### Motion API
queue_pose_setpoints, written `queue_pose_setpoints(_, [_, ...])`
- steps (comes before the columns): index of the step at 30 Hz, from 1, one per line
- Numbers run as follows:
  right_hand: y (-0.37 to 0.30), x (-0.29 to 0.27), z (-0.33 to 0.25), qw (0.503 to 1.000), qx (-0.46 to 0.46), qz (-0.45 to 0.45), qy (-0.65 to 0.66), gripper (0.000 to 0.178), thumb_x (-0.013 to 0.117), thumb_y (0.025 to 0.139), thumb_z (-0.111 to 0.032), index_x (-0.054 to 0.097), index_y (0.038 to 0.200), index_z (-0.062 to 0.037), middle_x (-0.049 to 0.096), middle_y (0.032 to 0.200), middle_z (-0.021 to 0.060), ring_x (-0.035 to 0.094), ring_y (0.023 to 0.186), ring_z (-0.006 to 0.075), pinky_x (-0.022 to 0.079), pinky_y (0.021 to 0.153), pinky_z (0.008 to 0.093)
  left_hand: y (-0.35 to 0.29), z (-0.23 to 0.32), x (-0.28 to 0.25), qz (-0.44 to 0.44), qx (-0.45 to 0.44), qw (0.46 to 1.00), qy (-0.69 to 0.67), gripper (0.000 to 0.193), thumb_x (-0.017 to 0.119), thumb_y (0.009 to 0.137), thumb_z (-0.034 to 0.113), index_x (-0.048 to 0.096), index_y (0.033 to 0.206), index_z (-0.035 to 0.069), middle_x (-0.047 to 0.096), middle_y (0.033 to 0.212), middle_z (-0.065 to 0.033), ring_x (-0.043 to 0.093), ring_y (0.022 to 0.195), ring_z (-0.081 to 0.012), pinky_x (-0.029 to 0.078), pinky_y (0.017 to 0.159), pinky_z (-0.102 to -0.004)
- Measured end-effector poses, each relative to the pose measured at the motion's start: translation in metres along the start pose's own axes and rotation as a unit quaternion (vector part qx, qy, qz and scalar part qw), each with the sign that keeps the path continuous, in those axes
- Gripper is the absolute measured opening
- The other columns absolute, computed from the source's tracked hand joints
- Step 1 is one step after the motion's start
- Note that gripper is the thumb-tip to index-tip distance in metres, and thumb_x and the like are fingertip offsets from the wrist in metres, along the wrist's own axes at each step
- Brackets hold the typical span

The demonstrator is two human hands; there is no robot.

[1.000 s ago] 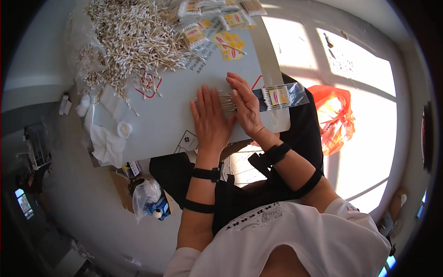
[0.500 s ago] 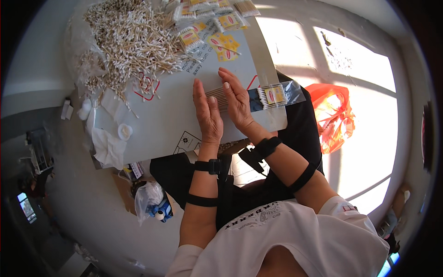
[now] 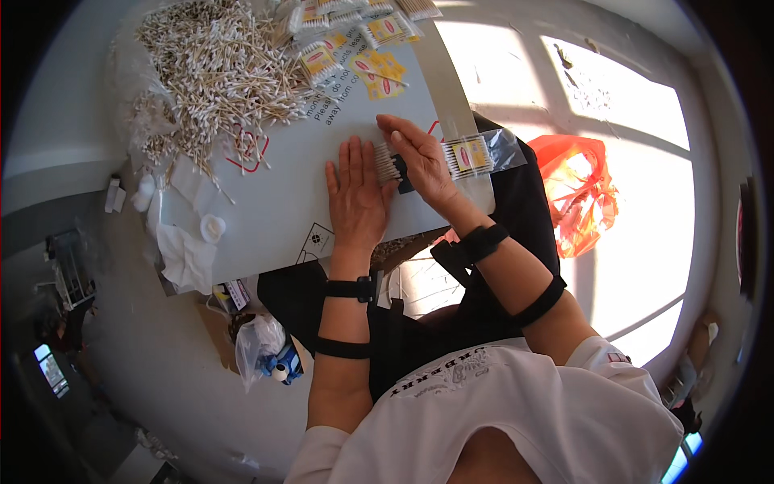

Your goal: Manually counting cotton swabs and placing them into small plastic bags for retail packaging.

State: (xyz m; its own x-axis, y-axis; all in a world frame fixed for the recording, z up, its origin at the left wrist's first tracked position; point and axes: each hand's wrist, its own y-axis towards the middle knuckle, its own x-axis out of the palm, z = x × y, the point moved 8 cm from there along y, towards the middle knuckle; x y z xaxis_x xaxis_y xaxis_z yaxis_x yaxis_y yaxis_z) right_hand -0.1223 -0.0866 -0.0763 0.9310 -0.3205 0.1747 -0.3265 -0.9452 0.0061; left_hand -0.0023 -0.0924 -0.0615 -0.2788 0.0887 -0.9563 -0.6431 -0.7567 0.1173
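Observation:
My left hand (image 3: 355,198) lies palm down on the grey tabletop (image 3: 290,194), its fingers stretched out. Just right of it is a row of cotton swabs (image 3: 386,164), white tips toward that hand. Over the right part of this row my right hand (image 3: 426,169) stands on its edge, cupped, fingers extended; it hides much of the swabs. Beyond it, to the right, a clear plastic bag (image 3: 504,149) holds cotton swabs with a yellow label card (image 3: 470,155). A dark strip shows beneath the right hand.
A big heap of loose cotton swabs (image 3: 218,73) covers the far left. Bagged swab packs (image 3: 383,30) and yellow cards (image 3: 379,74) lie at the back. Near the left edge are a white tissue (image 3: 185,254) and small round lid (image 3: 212,228). A red plastic bag (image 3: 572,194) sits right.
My left hand has turned from standing on edge to lying flat. The right hand now covers the middle of the swab row, and white swab tips show between the hands.

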Motion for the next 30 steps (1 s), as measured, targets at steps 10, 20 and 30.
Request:
queue_pose_setpoints(10, [-0.017, 0.006, -0.004, 0.992, -0.074, 0.102, 0.024, 0.036, 0.045, 0.102, -0.020, 0.053, 0.129, 0.0015, 0.048, 0.140, 0.0164, 0.043, 0.132, 0.0258, 0.033, 0.109, 0.0334, -0.003, -0.001, 0.002, 0.025, -0.049, 0.996, -0.065, 0.069, 0.052, 0.096, 0.034, 0.024, 0.150, 0.001, 0.019, 0.157, -0.0220, 0.016, 0.146, -0.0351, 0.013, 0.117, -0.0499])
queue_pose_setpoints(20, [-0.016, 0.002, -0.013, 0.991, -0.093, 0.092, -0.024, 0.033, 0.046, 0.102, -0.019, 0.054, 0.127, 0.0021, 0.050, 0.138, 0.0171, 0.046, 0.129, 0.0263, 0.035, 0.107, 0.0326, 0.008, -0.016, -0.002, 0.213, -0.136, 0.793, -0.555, 0.057, 0.039, 0.104, 0.033, 0.028, 0.149, 0.000, 0.026, 0.155, -0.0160, 0.023, 0.144, -0.0261, 0.016, 0.117, -0.0384])
queue_pose_setpoints(30, [-0.032, 0.020, -0.031, 0.777, -0.210, -0.186, -0.564, 0.058, 0.060, 0.086, -0.014, 0.042, 0.141, -0.0062, 0.039, 0.149, 0.0121, 0.032, 0.140, 0.0299, 0.026, 0.116, 0.0461, -0.012, 0.006, -0.017, 0.013, -0.013, 0.998, -0.066, 0.073, 0.056, 0.093, 0.033, 0.025, 0.149, 0.000, 0.021, 0.157, -0.0194, 0.017, 0.147, -0.0332, 0.014, 0.118, -0.0506])
